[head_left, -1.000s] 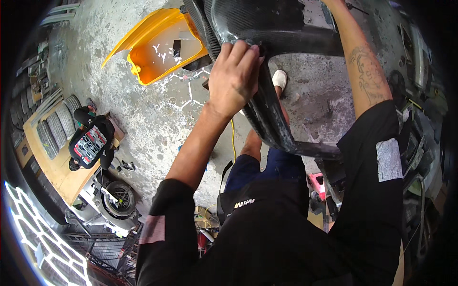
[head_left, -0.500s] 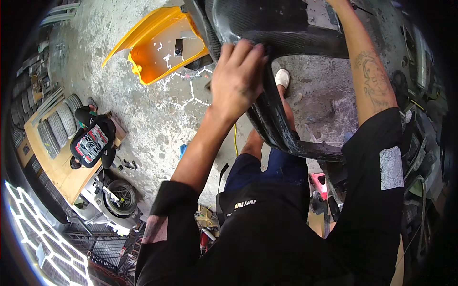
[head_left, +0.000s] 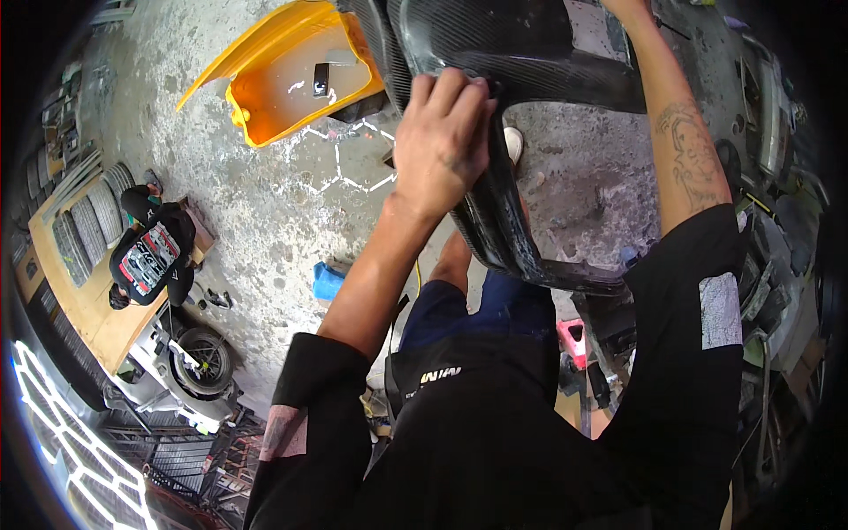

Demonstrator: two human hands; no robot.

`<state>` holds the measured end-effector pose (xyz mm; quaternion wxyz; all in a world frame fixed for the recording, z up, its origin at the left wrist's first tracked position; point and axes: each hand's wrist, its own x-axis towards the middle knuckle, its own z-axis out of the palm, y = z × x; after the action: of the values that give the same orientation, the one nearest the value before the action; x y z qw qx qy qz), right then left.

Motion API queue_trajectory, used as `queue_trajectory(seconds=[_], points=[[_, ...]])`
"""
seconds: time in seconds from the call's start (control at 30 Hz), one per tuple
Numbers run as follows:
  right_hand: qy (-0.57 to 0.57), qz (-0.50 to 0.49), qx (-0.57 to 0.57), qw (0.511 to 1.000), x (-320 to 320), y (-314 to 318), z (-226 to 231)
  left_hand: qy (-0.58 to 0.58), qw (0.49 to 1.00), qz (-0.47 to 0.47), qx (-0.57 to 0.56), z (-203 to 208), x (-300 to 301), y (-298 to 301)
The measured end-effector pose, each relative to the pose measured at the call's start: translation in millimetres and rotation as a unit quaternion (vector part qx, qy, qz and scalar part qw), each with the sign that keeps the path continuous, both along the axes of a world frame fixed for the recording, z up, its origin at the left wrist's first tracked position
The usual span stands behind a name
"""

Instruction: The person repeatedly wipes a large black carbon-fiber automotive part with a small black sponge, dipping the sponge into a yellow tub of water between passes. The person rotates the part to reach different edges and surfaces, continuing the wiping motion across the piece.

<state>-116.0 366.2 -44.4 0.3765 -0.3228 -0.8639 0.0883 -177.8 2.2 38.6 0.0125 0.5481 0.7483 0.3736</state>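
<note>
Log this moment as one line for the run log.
left hand: flat on black body panel | right hand: out of frame, forearm up along panel | yellow panel: on floor

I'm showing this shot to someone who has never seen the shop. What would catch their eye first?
Probably the big black woven-pattern body panel at top centre, with the left hand pressed on its edge. Next, the bright yellow-orange panel lying on the concrete floor at upper left. The right hand is cut off at the top edge, its tattooed forearm reaching up along the panel.
</note>
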Motion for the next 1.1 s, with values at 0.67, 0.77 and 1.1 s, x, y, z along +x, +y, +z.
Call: queue_trajectory(seconds=[0.67, 0.77, 1.1], points=[[-0.050, -0.018, -0.220, 0.974, -16, -30, 23, 0.021, 0.998, -0.047, 0.019, -9, -15, -14], [-0.062, -0.040, -0.188, 0.979, 8, -10, 21, 0.030, 0.996, -0.084, -0.031, -5, -14, -17], [-0.116, -0.071, -0.267, 0.954, -1, -48, 60, 0.093, 0.978, -0.181, -0.052, 4, -31, 7]])
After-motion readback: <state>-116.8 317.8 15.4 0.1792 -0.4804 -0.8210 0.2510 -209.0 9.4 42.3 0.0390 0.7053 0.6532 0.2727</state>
